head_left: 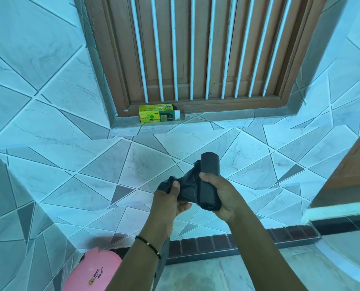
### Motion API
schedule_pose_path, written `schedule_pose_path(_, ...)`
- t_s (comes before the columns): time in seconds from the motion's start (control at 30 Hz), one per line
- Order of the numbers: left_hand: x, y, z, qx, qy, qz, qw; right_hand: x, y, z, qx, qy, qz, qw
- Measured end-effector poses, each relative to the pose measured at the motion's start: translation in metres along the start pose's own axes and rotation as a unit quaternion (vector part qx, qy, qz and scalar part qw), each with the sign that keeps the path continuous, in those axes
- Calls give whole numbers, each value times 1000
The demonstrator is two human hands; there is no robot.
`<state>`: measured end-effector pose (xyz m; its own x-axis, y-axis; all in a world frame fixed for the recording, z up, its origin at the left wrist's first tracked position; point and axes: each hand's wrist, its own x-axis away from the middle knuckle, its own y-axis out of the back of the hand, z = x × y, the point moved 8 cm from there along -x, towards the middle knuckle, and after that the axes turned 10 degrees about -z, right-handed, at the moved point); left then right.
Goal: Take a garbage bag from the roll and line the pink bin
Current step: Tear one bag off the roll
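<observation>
Two hands work together at the near middle, in front of the tiled wall: the left hand [170,198] pinches the loose black garbage bag [186,185] while the right hand [221,194] is wrapped round the roll [209,181], likely so the bag can be pulled taut and torn off. Low at the near left, the pink bin [93,271] waits unlined, close enough to reach next. Farther off, on the window ledge [216,114], sits the green box [158,113], one end flap open.
</observation>
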<state>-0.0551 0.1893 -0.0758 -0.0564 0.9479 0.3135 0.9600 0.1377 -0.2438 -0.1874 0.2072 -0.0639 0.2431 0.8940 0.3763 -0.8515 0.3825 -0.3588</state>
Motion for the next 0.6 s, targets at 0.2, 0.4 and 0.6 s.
schedule_pose_path(0.2, -4, 6, -5, 57, 14, -2, 998, -1, 2, 6, -2, 25, -1, 1000)
schedule_pose_path(0.4, -3, 7, -6, 133, 45, 17, 990, 1, -3, 9, 26, 41, 11, 999)
schedule_pose_path(0.6, -10, 10, -11, 11, -10, -14, 1000, -1, -5, 8, 47, 42, 14, 998)
